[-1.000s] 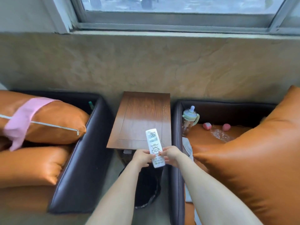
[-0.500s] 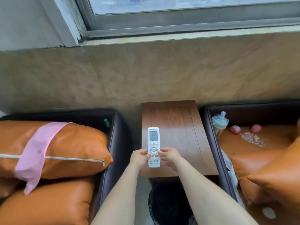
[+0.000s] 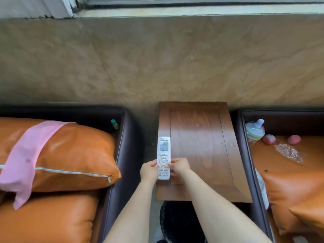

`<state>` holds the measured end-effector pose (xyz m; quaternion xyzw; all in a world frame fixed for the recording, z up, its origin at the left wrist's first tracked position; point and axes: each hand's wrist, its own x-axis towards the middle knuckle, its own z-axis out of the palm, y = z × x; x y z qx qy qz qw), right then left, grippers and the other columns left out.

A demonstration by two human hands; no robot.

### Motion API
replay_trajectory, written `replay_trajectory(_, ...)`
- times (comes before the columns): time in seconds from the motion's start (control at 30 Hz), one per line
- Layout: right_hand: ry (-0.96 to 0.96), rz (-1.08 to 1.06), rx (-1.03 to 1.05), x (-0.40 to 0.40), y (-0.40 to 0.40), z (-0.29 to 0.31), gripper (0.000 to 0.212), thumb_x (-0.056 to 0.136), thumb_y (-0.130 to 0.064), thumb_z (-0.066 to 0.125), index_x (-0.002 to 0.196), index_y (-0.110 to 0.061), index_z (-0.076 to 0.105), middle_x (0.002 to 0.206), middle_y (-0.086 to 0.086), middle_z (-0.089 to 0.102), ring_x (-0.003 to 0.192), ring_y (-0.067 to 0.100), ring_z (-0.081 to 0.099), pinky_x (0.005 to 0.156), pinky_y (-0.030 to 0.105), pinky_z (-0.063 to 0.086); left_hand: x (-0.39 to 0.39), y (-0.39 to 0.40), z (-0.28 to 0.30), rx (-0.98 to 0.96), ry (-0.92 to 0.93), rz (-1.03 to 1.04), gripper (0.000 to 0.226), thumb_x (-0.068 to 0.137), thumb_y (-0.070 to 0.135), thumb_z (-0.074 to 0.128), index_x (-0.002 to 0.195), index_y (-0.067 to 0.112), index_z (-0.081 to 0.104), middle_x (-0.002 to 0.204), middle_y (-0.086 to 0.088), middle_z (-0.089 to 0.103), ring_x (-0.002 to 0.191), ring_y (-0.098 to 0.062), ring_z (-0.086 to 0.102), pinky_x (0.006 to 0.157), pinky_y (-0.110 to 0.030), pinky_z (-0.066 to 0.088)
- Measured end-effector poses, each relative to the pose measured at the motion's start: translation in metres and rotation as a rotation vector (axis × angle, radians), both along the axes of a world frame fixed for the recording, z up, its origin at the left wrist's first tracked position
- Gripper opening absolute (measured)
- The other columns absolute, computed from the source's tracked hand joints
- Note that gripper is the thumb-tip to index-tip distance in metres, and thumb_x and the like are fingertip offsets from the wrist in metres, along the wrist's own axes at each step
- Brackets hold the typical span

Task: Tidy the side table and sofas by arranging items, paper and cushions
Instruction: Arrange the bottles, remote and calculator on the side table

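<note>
Both hands, left hand [image 3: 149, 171] and right hand [image 3: 178, 168], pinch the white remote [image 3: 164, 157] by its lower edges, squaring it along the side table's [image 3: 198, 137] left edge, probably for neatness; beyond, bare wood.

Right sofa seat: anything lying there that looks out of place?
Yes. A baby bottle stands in the back corner, two small pink things lie beside it, and a crumpled clear wrapper sits on the orange seat. None belong on a sofa.
</note>
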<state>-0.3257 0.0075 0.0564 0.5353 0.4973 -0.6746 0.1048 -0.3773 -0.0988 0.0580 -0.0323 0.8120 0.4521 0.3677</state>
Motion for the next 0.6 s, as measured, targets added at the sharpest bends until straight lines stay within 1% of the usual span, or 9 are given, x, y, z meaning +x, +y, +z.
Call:
replay_trajectory(0.07,-0.035,0.024,0.038,-0.005,0.003,-0.01,0.022,0.091,0.004,0.053,0.111,0.008,0.062,0.113,0.021,0.065,0.102,0.035,0.064,0.074,0.035,0.054,-0.002,0.002,-0.009,-0.013,0.004,-0.008,0.027,0.094,0.008,0.053,0.114,0.016,0.069,0.106,-0.004,0.07,0.082,-0.015,0.064,0.064,-0.02,0.052)
replay_trajectory(0.1,-0.054,0.038,0.062,-0.007,0.005,-0.013,0.021,0.091,0.003,0.054,0.109,0.007,0.063,0.112,0.02,0.066,0.101,0.034,0.065,0.074,0.034,0.055,-0.003,0.003,-0.012,-0.021,0.007,-0.004,0.027,0.094,0.008,0.053,0.114,0.016,0.069,0.104,-0.003,0.069,0.082,-0.015,0.064,0.065,-0.02,0.051)
replay_trajectory(0.2,-0.082,0.115,0.157,-0.014,0.008,-0.026,0.018,0.089,-0.001,0.058,0.104,0.001,0.069,0.11,0.016,0.068,0.099,0.03,0.066,0.086,0.04,0.054,-0.006,0.005,-0.02,-0.026,0.005,0.036,0.028,0.093,0.006,0.052,0.111,0.017,0.071,0.094,0.002,0.067,0.081,-0.013,0.062,0.064,-0.02,0.049)
replay_trajectory(0.27,-0.098,0.145,0.192,-0.018,0.008,-0.029,0.018,0.088,-0.005,0.061,0.103,-0.001,0.069,0.109,0.015,0.069,0.098,0.027,0.067,0.086,0.041,0.055,-0.01,0.004,-0.024,-0.025,-0.012,0.059,0.026,0.093,0.006,0.053,0.11,0.016,0.071,0.09,0.004,0.067,0.08,-0.014,0.063,0.069,-0.026,0.054)
replay_trajectory(0.33,-0.114,0.158,0.214,-0.02,0.007,-0.028,0.018,0.088,-0.006,0.062,0.104,-0.001,0.068,0.11,0.015,0.068,0.098,0.026,0.067,0.084,0.04,0.056,-0.013,0.003,-0.029,-0.02,-0.039,0.081,0.025,0.093,0.006,0.054,0.108,0.016,0.071,0.092,0.002,0.07,0.082,-0.017,0.066,0.077,-0.036,0.057)
replay_trajectory(0.4,-0.138,0.189,0.253,-0.02,0.007,-0.026,0.019,0.088,-0.008,0.062,0.105,-0.002,0.068,0.111,0.014,0.068,0.099,0.025,0.067,0.083,0.037,0.056,-0.013,0.003,-0.029,-0.019,-0.052,0.084,0.025,0.093,0.005,0.055,0.109,0.015,0.071,0.097,-0.002,0.071,0.084,-0.019,0.067,0.081,-0.041,0.057)
replay_trajectory(0.47,-0.155,0.194,0.281,-0.017,0.008,-0.025,0.019,0.088,-0.008,0.062,0.105,-0.002,0.067,0.112,0.014,0.068,0.099,0.025,0.067,0.083,0.037,0.056,-0.012,0.003,-0.029,-0.021,-0.054,0.075,0.025,0.093,0.004,0.055,0.11,0.013,0.071,0.102,-0.004,0.071,0.085,-0.019,0.066,0.082,-0.041,0.057)
replay_trajectory(0.6,-0.203,0.167,0.297,-0.01,0.006,-0.023,0.017,0.089,-0.006,0.061,0.104,0.0,0.067,0.112,0.015,0.067,0.099,0.026,0.067,0.082,0.036,0.056,-0.009,0.004,-0.029,-0.033,-0.062,0.051,0.023,0.09,0.008,0.06,0.11,0.011,0.071,0.105,-0.005,0.071,0.088,-0.02,0.067,0.08,-0.039,0.058)
